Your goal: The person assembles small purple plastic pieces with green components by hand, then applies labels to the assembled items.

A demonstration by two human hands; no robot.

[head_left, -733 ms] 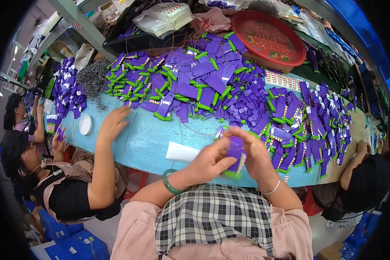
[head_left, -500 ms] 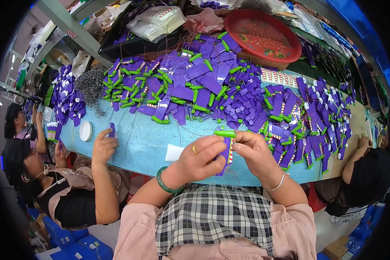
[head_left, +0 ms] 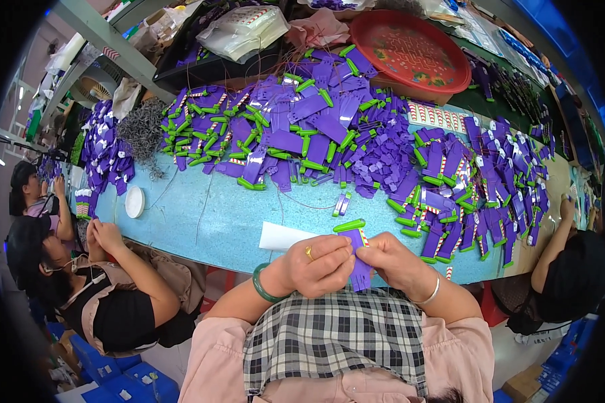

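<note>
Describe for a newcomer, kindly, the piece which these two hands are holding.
Start at the blue table and go to its near edge, by the checked apron. There the left hand and right hand hold a flat purple piece with a green bar at its far end. Unlike its lookalikes heaped beyond, it is in these hands.

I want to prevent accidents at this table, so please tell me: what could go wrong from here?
The purple piece, gripped by the left hand and right hand, is near the front edge of the table; if the grip slips, it might drop off. The white sheet lies close beside the left hand, so it could be nudged.
</note>
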